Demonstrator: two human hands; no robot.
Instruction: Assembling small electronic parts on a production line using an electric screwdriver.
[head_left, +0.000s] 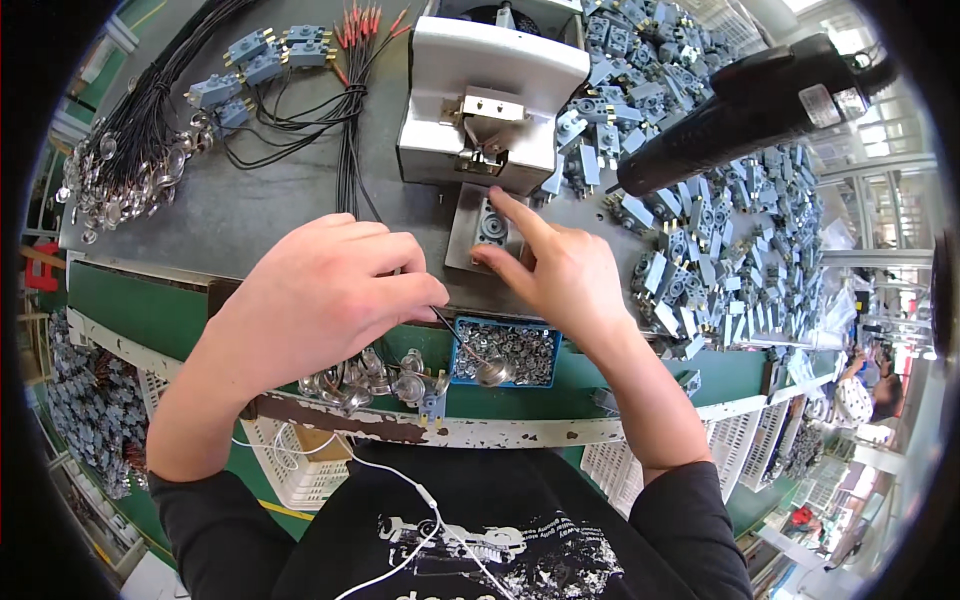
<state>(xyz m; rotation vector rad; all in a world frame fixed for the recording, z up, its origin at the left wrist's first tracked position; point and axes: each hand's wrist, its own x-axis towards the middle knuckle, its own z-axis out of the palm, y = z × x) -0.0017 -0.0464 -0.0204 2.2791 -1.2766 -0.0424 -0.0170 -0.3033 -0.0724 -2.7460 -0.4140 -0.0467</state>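
Note:
My left hand [335,295] pinches a thin black cable [441,320] between thumb and fingers. From the cable's lower end hangs a round silver metal cap [492,372], over the blue tray of small parts. My right hand [565,265] spans a grey-blue plastic switch housing [493,226], with its index finger at the far end and its thumb at the near end. That housing lies in a metal block fixture [461,236], a round recess showing on top. Directly behind the fixture stands a white bench machine [490,75] with a metal bracket on its front.
A blue tray [456,378] of small metal parts sits at the bench edge. Grey-blue switches [715,215] pile up on the right, under a black electric screwdriver [740,115]. Bundled black cables [165,80] with silver caps lie left. More silver caps [375,375] rest below my left hand.

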